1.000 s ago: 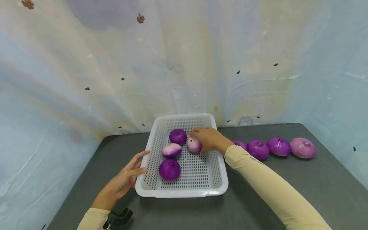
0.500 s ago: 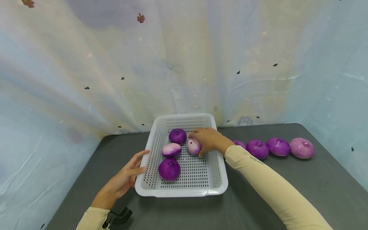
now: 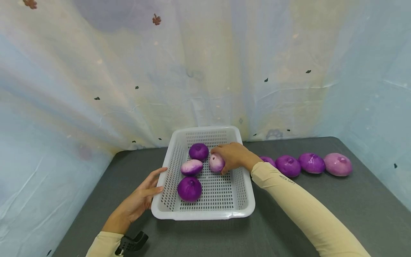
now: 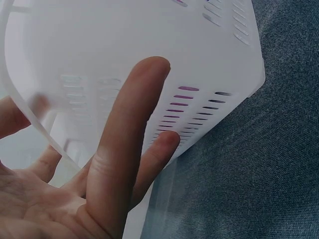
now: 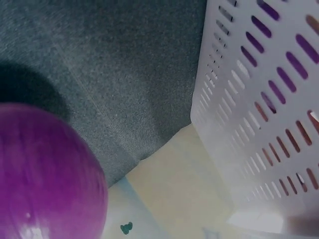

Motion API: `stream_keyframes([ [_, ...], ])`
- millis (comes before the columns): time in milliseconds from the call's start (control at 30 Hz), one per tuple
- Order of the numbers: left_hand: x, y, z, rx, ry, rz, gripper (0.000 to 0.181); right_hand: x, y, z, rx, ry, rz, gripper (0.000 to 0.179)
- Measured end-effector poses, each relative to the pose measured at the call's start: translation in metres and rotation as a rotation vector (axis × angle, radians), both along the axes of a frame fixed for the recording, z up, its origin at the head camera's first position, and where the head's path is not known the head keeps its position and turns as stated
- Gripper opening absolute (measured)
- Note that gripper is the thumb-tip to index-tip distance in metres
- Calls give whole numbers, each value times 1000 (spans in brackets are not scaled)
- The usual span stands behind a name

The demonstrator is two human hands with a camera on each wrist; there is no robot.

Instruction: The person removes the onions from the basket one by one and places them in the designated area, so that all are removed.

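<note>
A white slotted plastic basket (image 3: 205, 215) stands on the dark table. My right hand (image 3: 232, 155) reaches over its right side and grips a pale purple-and-white onion (image 3: 216, 163) inside, fingers curled round it. Three other onions lie in a column at the left: a dark purple one (image 3: 198, 152), a white-streaked one (image 3: 191, 167) and another purple one (image 3: 189, 189). At the left side, my left hand (image 3: 138, 200) touches the basket's rim, its thumb and index finger straight. The left wrist view shows straight fingers (image 4: 124, 134) against the outer wall.
Right of the basket, several onions sit in a row, among them a purple onion (image 3: 288, 166), a glossy one (image 3: 311, 163) and a pinkish one (image 3: 338, 165). The nearest, partly behind the right forearm, shows large in the right wrist view. A patterned curtain (image 3: 205, 71) hangs behind the table.
My right hand has turned the onion slightly and shifted it a little toward the near side, its thumb now lower on it. The left hand and basket have stayed in place.
</note>
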State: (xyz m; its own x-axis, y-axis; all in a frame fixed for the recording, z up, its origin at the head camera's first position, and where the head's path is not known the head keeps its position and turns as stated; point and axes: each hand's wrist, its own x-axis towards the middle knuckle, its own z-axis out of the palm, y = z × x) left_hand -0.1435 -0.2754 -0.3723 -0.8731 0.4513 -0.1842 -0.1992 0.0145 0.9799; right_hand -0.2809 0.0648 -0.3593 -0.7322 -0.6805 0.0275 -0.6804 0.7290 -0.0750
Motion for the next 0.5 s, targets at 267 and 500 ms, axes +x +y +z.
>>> stream_keyframes([
  [267,0,0,-1,4,-1,-1,65,0,0,1,-63,-33,-12,89],
  [500,0,0,-1,0,6,-5,65,0,1,2,-119,-32,-5,95],
])
